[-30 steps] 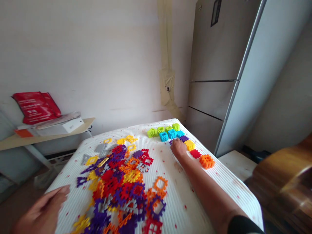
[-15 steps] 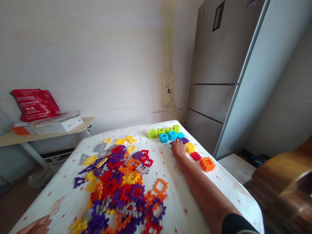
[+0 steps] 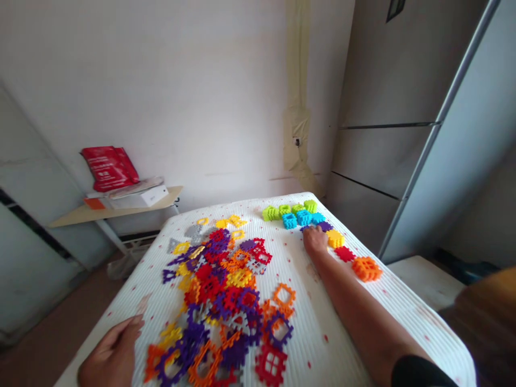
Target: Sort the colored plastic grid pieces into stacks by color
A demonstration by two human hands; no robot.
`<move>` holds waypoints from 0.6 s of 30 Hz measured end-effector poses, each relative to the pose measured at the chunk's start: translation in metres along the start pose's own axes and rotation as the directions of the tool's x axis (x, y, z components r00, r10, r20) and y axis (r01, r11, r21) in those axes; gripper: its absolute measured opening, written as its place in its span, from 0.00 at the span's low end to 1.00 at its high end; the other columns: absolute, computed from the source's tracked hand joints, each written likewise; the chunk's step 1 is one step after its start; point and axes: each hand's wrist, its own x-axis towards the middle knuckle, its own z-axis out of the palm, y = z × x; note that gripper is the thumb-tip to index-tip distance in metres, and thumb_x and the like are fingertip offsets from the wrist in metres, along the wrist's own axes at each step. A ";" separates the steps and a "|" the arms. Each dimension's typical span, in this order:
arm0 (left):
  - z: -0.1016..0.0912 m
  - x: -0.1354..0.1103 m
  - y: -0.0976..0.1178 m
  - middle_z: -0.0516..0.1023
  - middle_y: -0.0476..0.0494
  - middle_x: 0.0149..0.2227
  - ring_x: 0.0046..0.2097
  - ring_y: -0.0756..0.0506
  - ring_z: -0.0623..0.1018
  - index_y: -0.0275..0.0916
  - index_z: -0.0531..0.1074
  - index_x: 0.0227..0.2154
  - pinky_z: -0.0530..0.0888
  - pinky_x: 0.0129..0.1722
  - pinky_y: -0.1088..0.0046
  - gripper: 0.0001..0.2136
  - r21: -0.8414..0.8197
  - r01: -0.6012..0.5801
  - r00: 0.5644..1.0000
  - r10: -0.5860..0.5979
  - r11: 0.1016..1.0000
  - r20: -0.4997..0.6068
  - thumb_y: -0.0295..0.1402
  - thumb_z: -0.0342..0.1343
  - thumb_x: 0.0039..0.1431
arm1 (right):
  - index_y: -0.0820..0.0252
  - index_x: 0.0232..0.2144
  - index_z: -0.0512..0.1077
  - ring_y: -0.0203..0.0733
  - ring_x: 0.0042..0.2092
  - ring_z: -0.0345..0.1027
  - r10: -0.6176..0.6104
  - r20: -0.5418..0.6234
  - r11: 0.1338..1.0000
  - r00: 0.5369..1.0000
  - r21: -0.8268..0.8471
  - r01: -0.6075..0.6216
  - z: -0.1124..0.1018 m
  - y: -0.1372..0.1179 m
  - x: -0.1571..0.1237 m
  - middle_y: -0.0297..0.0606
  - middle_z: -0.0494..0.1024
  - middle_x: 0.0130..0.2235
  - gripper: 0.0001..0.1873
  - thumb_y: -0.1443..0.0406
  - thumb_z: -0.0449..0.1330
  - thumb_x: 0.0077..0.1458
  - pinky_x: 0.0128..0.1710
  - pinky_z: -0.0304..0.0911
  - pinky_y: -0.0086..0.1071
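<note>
While my right hand lies stretched out to the far row of built cubes, its fingers bend down onto the purple cube, between the blue cubes and the yellow cube. Whether they grip it or only touch it, I cannot tell. My left hand rests flat on the near left edge of the worktop, fingers loose and holding nothing, just beside the pile of flat pieces. I judge this to be the seating of a cube in the row. A next move calls for care not to nudge the cubes close beside it. No container stands among the pieces. The white box on the side shelf is shut, its contents hidden.
</note>
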 end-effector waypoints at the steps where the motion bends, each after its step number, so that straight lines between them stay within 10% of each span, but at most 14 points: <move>1: 0.000 0.000 0.003 0.79 0.55 0.24 0.32 0.42 0.78 0.45 0.75 0.24 0.74 0.34 0.66 0.15 -0.026 0.038 0.998 -0.037 0.999 0.050 0.49 0.55 0.37 | 0.65 0.40 0.75 0.52 0.47 0.63 -0.009 -0.013 1.000 1.000 0.002 0.009 -0.001 0.000 -0.001 0.54 0.74 0.44 0.19 0.73 0.44 0.57 0.34 0.62 0.36; 9: 0.000 -0.012 0.020 0.80 0.43 0.29 0.36 0.39 0.77 0.38 0.76 0.27 0.71 0.43 0.62 0.20 -0.093 0.039 0.985 -0.023 0.995 0.172 0.49 0.54 0.36 | 0.59 0.38 0.74 0.39 0.43 0.65 -0.444 -0.181 0.883 0.878 0.077 0.463 0.002 -0.035 -0.024 0.42 0.76 0.39 0.16 0.67 0.45 0.59 0.37 0.56 0.27; 18: 0.000 -0.018 0.039 0.79 0.45 0.33 0.34 0.44 0.76 0.38 0.76 0.32 0.73 0.36 0.69 0.17 -0.080 -0.214 0.949 0.227 0.973 0.217 0.45 0.51 0.47 | 0.56 0.36 0.75 0.35 0.40 0.68 -0.374 -0.022 0.872 0.927 0.333 0.359 0.022 -0.060 -0.032 0.36 0.76 0.42 0.13 0.65 0.50 0.56 0.35 0.55 0.24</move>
